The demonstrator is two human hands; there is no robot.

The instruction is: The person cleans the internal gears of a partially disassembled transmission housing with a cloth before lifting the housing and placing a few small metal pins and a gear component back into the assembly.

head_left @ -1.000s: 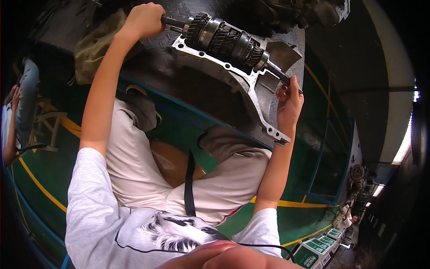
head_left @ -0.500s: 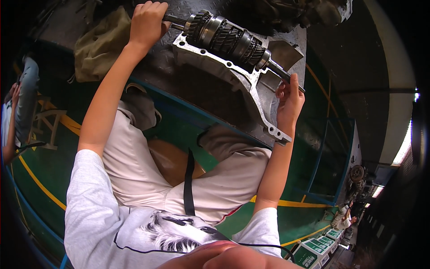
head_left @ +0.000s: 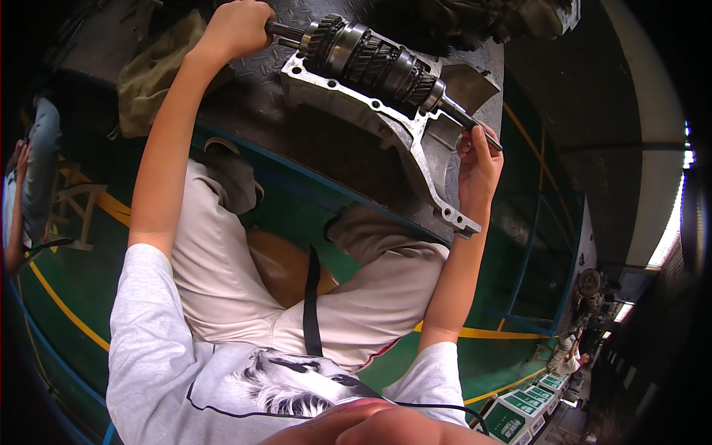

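A gear shaft [head_left: 371,61] with several dark toothed gears and bright rings lies along an open metal gearbox housing [head_left: 415,137]. My left hand [head_left: 239,31] is closed round the splined end at the far left; its fingertips are partly hidden. At the opposite end, my right hand [head_left: 480,157] pinches the thin smooth tip between thumb and fingers, beside the housing's bell-shaped side. Below the splined end, a second short shaft end [head_left: 289,43] sticks out of the housing.
The housing rests on a patterned metal workbench [head_left: 326,148] with a blue edge. An olive cloth [head_left: 152,85] lies at the left, and dark machine parts [head_left: 512,26] stand at the back. A stool [head_left: 278,267] is beneath me. Another person [head_left: 33,170] is at far left.
My left wrist has dropped and turned a little, its hand still on the splined end. The right thumb and fingers have shifted slightly on the shaft's tip. Gears and housing look almost unchanged.
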